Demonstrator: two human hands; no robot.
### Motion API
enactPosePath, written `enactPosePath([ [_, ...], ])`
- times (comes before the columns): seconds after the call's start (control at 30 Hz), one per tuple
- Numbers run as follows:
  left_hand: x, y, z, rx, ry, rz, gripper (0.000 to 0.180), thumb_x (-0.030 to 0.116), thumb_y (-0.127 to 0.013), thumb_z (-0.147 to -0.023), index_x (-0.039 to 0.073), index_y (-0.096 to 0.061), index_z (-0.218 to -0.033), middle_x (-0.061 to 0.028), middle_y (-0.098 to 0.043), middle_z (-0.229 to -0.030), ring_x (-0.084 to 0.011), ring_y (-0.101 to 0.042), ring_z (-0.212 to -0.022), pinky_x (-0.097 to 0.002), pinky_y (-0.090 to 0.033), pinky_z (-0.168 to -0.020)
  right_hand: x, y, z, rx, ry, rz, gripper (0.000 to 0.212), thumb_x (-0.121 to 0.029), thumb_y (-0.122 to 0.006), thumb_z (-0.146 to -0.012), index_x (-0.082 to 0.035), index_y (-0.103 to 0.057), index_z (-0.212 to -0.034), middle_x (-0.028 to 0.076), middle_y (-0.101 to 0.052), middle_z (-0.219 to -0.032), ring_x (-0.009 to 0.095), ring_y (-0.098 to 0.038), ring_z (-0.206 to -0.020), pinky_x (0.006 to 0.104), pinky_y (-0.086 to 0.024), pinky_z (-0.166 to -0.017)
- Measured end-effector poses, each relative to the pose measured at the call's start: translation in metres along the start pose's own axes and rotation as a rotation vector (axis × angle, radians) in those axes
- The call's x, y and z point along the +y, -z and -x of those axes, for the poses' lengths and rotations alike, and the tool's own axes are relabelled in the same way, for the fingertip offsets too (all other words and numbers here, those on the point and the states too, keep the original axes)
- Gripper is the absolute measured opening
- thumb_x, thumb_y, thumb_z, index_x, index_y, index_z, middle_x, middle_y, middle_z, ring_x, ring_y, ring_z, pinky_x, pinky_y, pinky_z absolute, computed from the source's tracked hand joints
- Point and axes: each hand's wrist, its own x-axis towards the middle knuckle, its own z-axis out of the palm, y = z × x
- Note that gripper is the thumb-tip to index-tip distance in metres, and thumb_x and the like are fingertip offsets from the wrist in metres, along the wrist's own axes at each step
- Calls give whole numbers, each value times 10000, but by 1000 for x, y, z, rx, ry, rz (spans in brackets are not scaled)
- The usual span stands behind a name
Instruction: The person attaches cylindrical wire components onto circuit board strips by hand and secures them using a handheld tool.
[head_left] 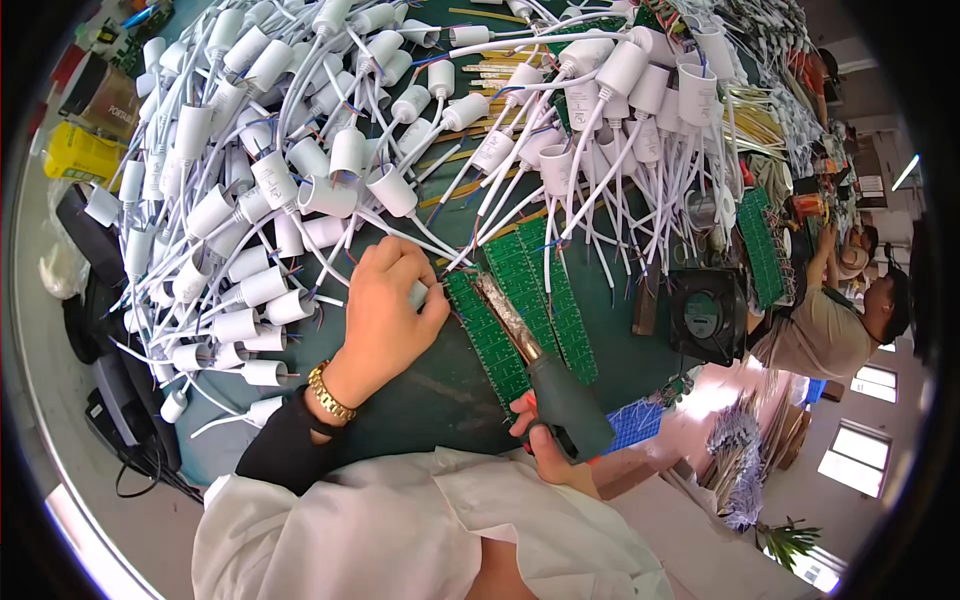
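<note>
My left hand (385, 310), with a gold watch at the wrist, is closed around a white lamp holder (418, 294) that shows only in part between the fingers. My right hand (548, 448) grips a soldering gun (570, 400) with a dark body, a red part by the fingers and a long, crusted metal barrel. Its tip points up and left, close to thin wire ends by my left fingertips. Beneath the barrel lie green circuit board strips (488, 345). Whether the tip touches a wire or the board, I cannot tell.
White lamp holders with cables (270, 180) are heaped at the left and back, with more at the back right (620, 70). A square black fan (706, 316) stands right of the boards. Far right sits another person (830, 330). A yellow container (85, 152) is far left.
</note>
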Motion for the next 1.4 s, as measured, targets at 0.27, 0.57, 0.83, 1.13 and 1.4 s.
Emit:
enactPosePath([
  [0.27, -3, 1, -2, 32, -9, 32, 104, 1, -690, -689, 20, -618, -760, -101, -602, -916, -307, -548, -858, -393, -452, -773, 2, -4, -3, -12, 51, -53, 210, -71, -636, -863, 17, -649, -1054, 82, -677, -871, 140, -651, -679, 291, -530, -632],
  [0.57, -3, -2, -1, 25, -4, 4, 116, -16, -704, -674, 22, -638, -761, -90, -616, -930, -298, -550, -851, -386, -462, -769, 3, -3, -2, -21, 24, 48, 213, -78, -654, -834, 3, -654, -1031, 95, -683, -890, 172, -667, -670, 296, -538, -618],
  [0.83, -1, -2, -1, 4, 15, 7, 104, -8, -699, -688, 22, -635, -765, -87, -612, -936, -294, -552, -882, -379, -458, -793, 19, 1, 2, -44, 122, 265, 263, -107, -725, -753, -29, -639, -988, 98, -652, -850, 245, -640, -649, 298, -515, -598],
  [1.13, -1, -2, -1, -14, 43, 16, 86, 3, -692, -706, 19, -630, -763, -92, -608, -937, -295, -554, -908, -379, -453, -819, -9, -5, -10, -37, 144, 254, 158, -137, -707, -788, -40, -655, -901, 79, -647, -816, 190, -628, -637, 298, -520, -584],
  [1.4, -3, -3, 0, 7, 32, 21, 89, -4, -693, -684, 29, -636, -746, -90, -608, -922, -293, -553, -876, -378, -457, -783, -21, -9, -18, -5, 364, 548, 152, -108, -744, -708, -94, -655, -831, 73, -593, -758, 255, -610, -597, 331, -507, -546],
])
